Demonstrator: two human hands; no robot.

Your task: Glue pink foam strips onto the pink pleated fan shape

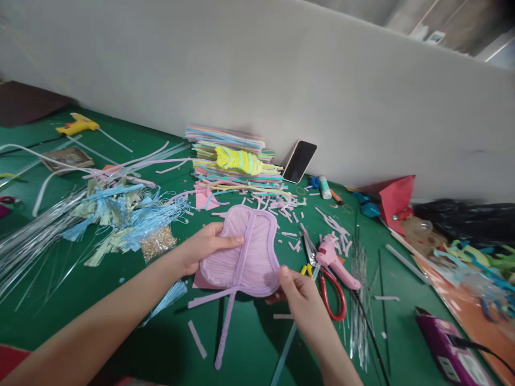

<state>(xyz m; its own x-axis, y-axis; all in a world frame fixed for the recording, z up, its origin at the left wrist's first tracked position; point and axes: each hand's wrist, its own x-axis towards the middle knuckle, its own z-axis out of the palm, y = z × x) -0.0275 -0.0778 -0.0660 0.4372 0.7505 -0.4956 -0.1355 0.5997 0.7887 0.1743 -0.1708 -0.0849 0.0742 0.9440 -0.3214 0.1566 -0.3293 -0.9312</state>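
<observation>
A lilac hand fan made of pipe cleaners is held up over the green table, its wrapped handle pointing down toward me. My left hand grips its left side, the thumb lying across the face near the central strip. At the lower right edge, my right hand pinches the rim between thumb and fingers. A loose lilac pipe cleaner end sticks out leftward from the fan's base. Just right of the fan lie red-handled scissors and a pink glue gun.
Bundled pipe cleaners and a leaning phone stand by the wall. Blue tassels, a bag of gold beads and a yellow glue gun are on the left. A purple power strip sits at right, near clear sticks.
</observation>
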